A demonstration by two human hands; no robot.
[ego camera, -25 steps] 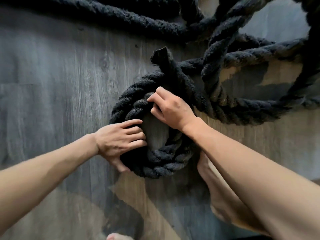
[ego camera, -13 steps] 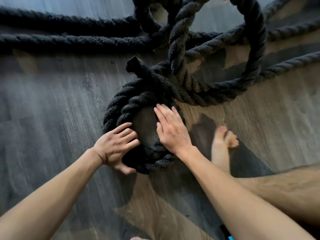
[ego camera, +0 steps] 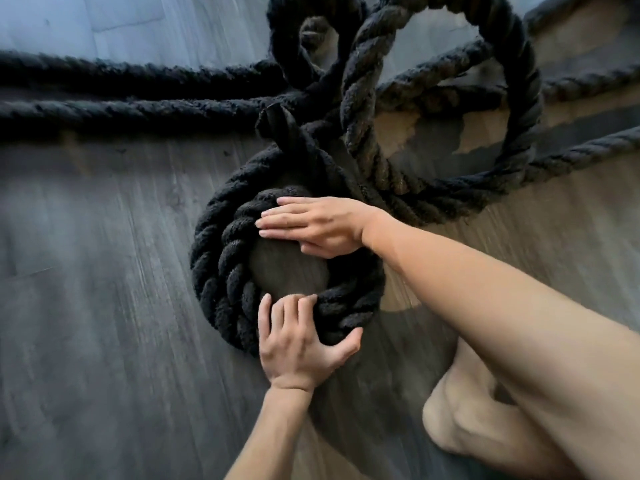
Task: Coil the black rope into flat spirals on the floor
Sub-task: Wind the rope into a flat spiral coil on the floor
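Head view, thick twisted black rope [ego camera: 221, 258], round coil

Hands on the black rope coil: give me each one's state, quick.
Left hand: open, fingers spread, pressing the near side of the thick black twisted rope coil.
Right hand: open, flat on the coil's far side.
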